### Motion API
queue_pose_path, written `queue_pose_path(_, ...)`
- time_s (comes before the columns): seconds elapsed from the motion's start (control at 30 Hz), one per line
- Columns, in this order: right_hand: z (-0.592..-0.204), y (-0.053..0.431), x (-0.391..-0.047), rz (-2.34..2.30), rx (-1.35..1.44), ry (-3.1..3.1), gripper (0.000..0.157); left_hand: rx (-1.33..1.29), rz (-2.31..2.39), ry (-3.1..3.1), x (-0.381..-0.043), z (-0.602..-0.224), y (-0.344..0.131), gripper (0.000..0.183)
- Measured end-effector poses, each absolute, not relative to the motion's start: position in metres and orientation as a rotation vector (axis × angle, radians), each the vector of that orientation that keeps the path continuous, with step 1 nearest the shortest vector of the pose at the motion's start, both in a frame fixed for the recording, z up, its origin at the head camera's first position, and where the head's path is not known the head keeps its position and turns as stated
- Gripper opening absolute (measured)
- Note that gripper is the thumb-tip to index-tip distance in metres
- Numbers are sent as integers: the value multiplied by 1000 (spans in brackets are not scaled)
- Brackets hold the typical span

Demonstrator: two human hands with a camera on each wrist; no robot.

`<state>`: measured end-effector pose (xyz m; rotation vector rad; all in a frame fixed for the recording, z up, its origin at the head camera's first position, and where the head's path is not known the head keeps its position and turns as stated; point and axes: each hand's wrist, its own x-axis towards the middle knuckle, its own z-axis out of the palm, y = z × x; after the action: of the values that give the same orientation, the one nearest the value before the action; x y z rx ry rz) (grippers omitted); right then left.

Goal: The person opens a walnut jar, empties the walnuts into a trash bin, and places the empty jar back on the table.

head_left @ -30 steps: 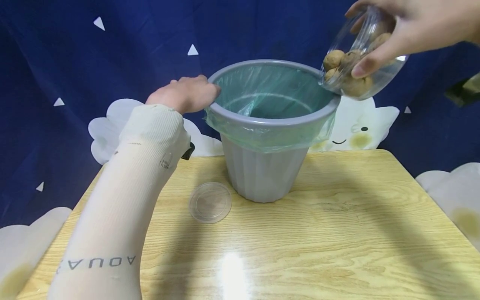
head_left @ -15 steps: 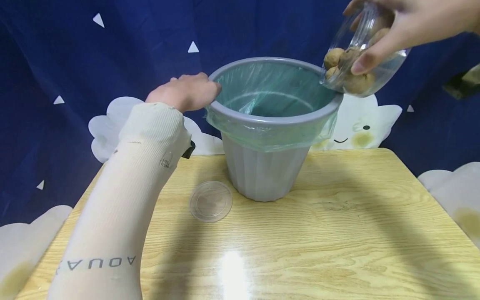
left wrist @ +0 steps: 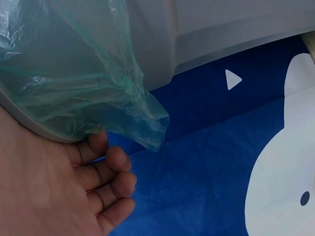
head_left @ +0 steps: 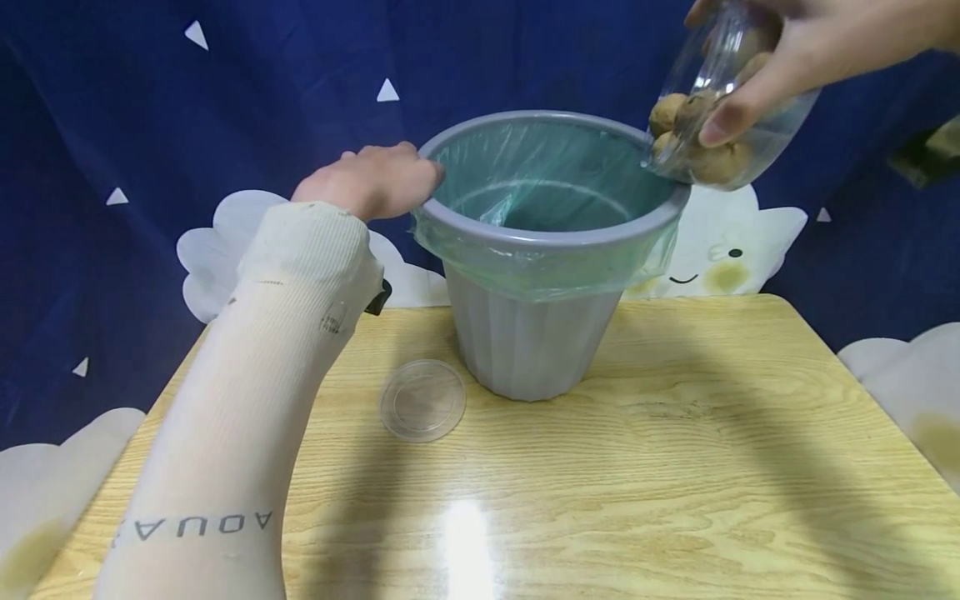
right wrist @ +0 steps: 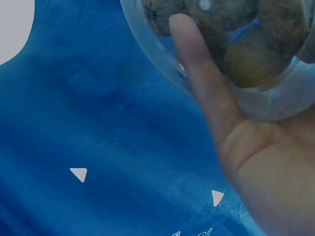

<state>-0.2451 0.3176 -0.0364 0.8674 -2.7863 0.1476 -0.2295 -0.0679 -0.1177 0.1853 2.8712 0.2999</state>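
A grey trash can point(head_left: 525, 342) stands upright at the back of the table, with a thin green plastic liner point(head_left: 547, 271) folded over its rim. My left hand point(head_left: 367, 181) holds the can's left rim; in the left wrist view its fingers point(left wrist: 122, 186) curl at the rim beside the liner's loose corner. At the upper right, my right hand point(head_left: 817, 54) grips a clear round plastic container point(head_left: 783, 137) tilted towards the can. Several walnuts point(head_left: 720, 164) lie inside it. Its lower edge is at the can's right rim. My right thumb point(right wrist: 209, 88) presses the container's side.
A clear round lid point(head_left: 422, 400) lies flat on the wooden table point(head_left: 637, 492), just left of the can's base. Behind the table hangs a dark blue curtain point(head_left: 285, 92) with white triangles and clouds.
The whole scene has shifted slightly upward in the head view. Both hands keep their holds, and walnuts are still seen in the tilted container.
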Motion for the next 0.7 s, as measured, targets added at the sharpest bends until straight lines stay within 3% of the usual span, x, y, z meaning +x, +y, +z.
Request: queue_pose_path(0.7,-39,318,-252,150,856,-2829,119,135,326,2879,-227,-119,-70,65)
